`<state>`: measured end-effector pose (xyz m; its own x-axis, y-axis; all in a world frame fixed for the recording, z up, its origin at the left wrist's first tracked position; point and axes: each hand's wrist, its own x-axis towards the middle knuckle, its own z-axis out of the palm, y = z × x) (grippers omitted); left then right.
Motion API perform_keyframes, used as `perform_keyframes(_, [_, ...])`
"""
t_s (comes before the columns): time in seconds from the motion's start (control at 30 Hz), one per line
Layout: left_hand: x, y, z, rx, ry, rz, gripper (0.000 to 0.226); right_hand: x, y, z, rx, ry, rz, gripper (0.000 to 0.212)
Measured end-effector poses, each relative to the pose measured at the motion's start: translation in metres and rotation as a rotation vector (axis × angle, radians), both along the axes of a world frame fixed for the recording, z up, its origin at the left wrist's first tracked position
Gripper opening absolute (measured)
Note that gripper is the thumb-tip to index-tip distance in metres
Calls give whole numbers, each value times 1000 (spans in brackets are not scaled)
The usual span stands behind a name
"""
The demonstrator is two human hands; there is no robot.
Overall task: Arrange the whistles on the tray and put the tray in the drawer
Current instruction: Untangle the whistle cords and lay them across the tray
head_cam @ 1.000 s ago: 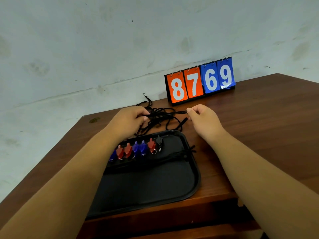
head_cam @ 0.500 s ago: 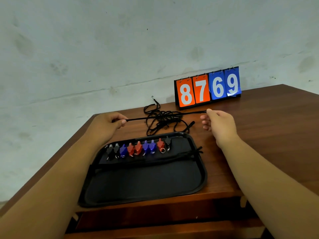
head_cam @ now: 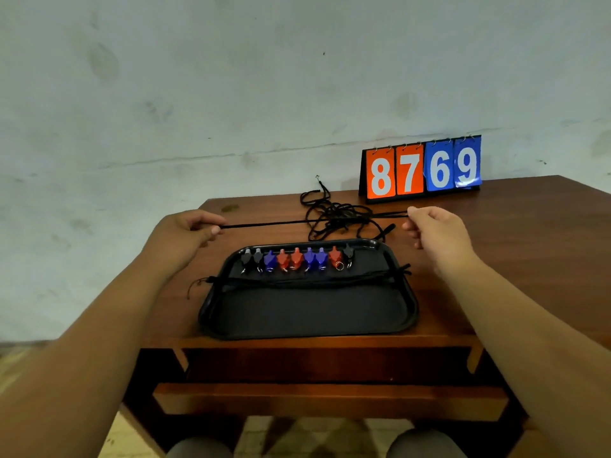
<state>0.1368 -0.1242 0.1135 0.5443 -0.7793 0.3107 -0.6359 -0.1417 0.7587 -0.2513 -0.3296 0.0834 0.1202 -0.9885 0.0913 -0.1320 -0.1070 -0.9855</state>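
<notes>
My left hand (head_cam: 186, 231) sits off the tray's far-left corner, thumb and fingers pinched on one end of a black cord (head_cam: 297, 222). The cord runs taut and nearly level to the right, above the table (head_cam: 515, 259), crossing a loose tangle (head_cam: 340, 219) of more black cords that lies beyond the tray's far rim. My right hand (head_cam: 436, 231) pinches the other end, up near the scoreboard (head_cam: 421, 170), which stands at the table's back edge reading 8 7 6 9, two orange cards then two blue. Between the hands, and a little nearer me than the stretched cord, the black tray (head_cam: 310, 319) lies flat close to the table's front edge. Whistles (head_cam: 296, 259) stand in one row along its far rim: left to right, two black, one blue, two red, two blue, one red, one black. A metal ring shows at the red one second from the right. Just in front of the row, a bundle (head_cam: 307, 280) of straightened cords lies across the tray's width, its ends overhanging both side rims; the left end trails a thin thread onto the wood. The tray's near half is bare. Neither hand touches tray or whistles. Below the tabletop the drawer (head_cam: 327, 399) is pulled out toward me; its inside I can't make out.
</notes>
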Motion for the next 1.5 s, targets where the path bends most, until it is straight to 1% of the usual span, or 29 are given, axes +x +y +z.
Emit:
perform_keyframes(0.13, [1, 16, -10, -103, 97, 36, 8, -2, 19, -2, 36, 76, -49, 27])
perform_keyframes(0.2, [0, 21, -19, -152, 133, 35, 7, -2, 27, -4, 2, 127, -79, 28])
perform_keyframes(0.27, [-2, 25, -28, -168, 157, 31, 12, -4, 33, -8, -38, 161, -104, 26])
perform_keyframes(0.37, [-3, 29, -42, -147, 159, 44, 17, -6, 39, -22, -67, 184, -108, 23])
perform_keyframes(0.5, [-6, 36, -62, -115, 142, 72, 15, -6, 49, -36, -103, 216, -121, 22])
perform_keyframes(0.6, [-6, 42, -70, -120, 177, 76, 15, -9, 53, -34, -92, 172, -121, 20])
perform_keyframes(0.93, [0, 39, -78, -72, 206, 21, 13, -7, 53, -38, -90, 189, -109, 24])
perform_keyframes(1.13, [5, 37, -81, -40, 228, 0, 13, -6, 51, -39, -107, 228, -113, 16])
perform_keyframes(1.5, [1, 38, -78, -42, 226, 44, 15, -4, 49, -39, -72, 250, -85, 17])
